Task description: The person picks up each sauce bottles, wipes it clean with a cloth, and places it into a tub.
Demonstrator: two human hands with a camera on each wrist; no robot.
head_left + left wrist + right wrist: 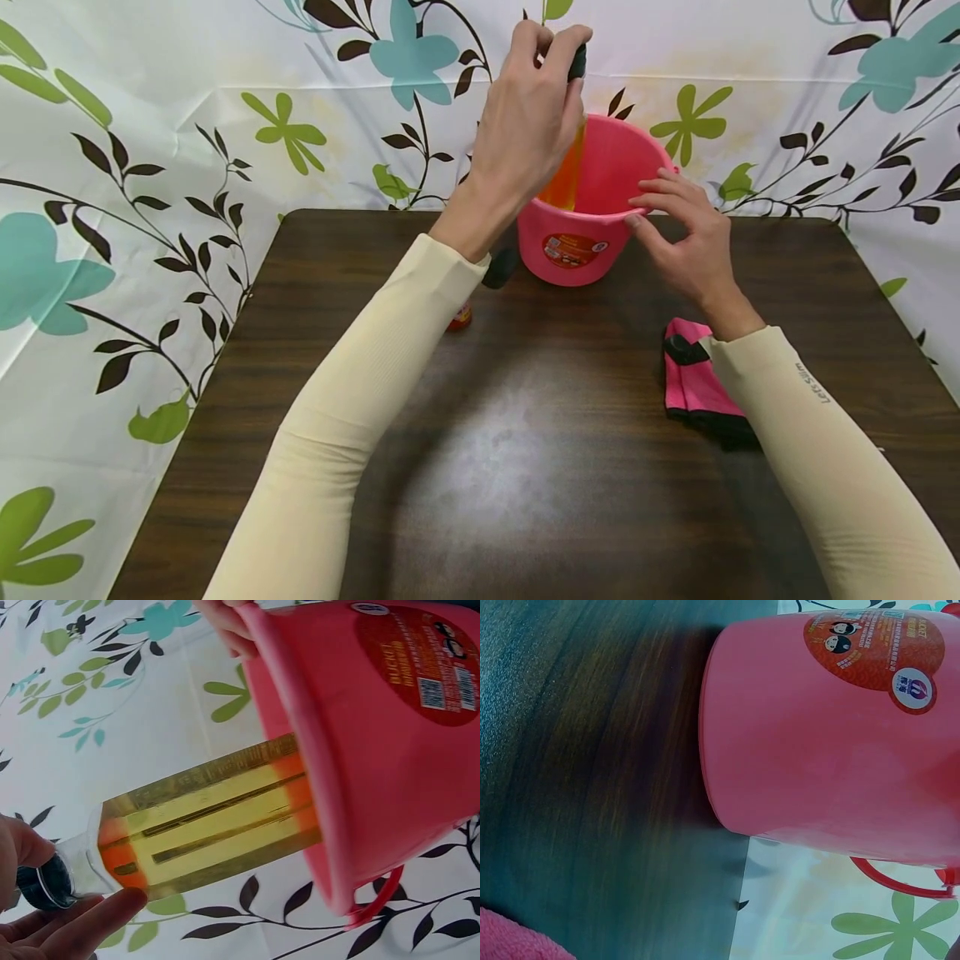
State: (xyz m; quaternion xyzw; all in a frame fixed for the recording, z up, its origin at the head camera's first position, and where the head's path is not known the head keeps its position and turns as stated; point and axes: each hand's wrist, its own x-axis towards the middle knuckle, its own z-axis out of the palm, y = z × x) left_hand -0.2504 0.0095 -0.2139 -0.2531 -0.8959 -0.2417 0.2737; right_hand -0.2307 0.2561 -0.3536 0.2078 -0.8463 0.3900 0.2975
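Observation:
My left hand [528, 125] holds a clear bottle [564, 179] of yellow-orange liquid by its black cap [46, 883]. The bottle's lower end reaches past the rim into a pink bucket [536, 229]; that end is hidden behind the bucket wall in the left wrist view. On the bucket's right side my right hand [690, 237] grips the rim, thumb outside and fingers over the edge. A round red label [573, 248] faces the front. The bucket stands upright at the back of the dark wooden table [495, 467].
A folded pink cloth [697, 383] with black edging lies under the right forearm. Left of the bucket, a black rounded object [501, 268] and a small red item [461, 317] show partly behind the left forearm. A flower-patterned sheet [300, 58] hangs behind the table.

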